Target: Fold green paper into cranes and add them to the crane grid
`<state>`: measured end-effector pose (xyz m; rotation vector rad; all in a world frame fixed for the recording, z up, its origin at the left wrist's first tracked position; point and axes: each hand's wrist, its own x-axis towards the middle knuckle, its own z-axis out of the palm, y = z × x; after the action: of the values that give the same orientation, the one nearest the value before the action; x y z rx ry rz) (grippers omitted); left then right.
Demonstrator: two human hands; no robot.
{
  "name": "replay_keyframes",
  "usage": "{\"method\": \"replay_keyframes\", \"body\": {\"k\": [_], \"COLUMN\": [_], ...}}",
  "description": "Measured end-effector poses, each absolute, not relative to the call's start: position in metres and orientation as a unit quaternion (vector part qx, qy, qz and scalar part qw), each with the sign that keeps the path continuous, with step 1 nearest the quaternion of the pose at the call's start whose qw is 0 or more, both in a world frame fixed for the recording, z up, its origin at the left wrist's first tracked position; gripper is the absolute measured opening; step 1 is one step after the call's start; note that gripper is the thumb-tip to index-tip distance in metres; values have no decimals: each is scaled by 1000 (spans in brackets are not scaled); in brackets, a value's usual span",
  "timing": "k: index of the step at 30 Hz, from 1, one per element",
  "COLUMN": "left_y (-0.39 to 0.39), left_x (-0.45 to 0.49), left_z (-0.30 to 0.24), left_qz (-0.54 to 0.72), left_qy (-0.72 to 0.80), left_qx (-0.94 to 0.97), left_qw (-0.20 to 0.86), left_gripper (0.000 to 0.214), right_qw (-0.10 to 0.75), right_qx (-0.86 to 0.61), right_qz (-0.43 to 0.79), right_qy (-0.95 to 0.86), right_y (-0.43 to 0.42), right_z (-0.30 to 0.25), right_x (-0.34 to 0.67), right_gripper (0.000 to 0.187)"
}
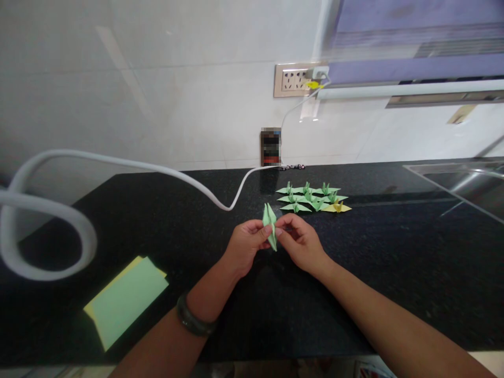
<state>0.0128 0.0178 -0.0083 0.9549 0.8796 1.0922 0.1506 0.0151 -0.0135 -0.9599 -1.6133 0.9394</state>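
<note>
A light green folded paper [270, 223], a narrow diamond with a split upper point, is held upright above the black counter. My left hand [246, 244] pinches it from the left, thumb on its front face. From the right, my right hand [301, 241] grips its edge between thumb and forefinger. Just beyond my right hand, several green paper cranes [309, 198] stand in close rows, with one yellow paper crane [337, 207] at the near right corner. A stack of green and yellow paper sheets [128, 302] lies at the left.
A thick white cable [169, 169] loops across the left foreground. It runs to a small pixelated upright object [271, 147] against the wall. A wall socket [293, 80] holds a white plug. At the right is a metal sink edge [457, 191]. The black counter [394, 262] spans the view.
</note>
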Motion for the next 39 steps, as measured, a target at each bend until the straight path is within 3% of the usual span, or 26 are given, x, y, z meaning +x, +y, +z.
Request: {"method": "replay_keyframes", "body": {"k": [16, 22, 27, 33, 39], "left_y": [16, 18, 17, 13, 16], "left_x": [14, 14, 16, 15, 15], "left_z": [-4, -7, -6, -9, -15], "left_qz": [496, 507, 512, 481, 478], "left_qy": [373, 381, 398, 440, 456], "left_qx": [402, 422, 477, 569, 572], "left_qw": [673, 648, 593, 502, 487], "left_gripper": [18, 17, 17, 18, 18], "right_qw": [505, 515, 509, 505, 500], "right_qx": [-351, -363, -361, -390, -399], "right_qz": [302, 402, 538, 503, 481], "right_qy": [-728, -665, -566, -583, -599], "right_y": [15, 18, 23, 24, 20], "right_z": [-4, -9, -11, -10, -5], "right_x": [152, 150, 147, 147, 148], "right_gripper": [8, 6, 19, 15, 12]}}
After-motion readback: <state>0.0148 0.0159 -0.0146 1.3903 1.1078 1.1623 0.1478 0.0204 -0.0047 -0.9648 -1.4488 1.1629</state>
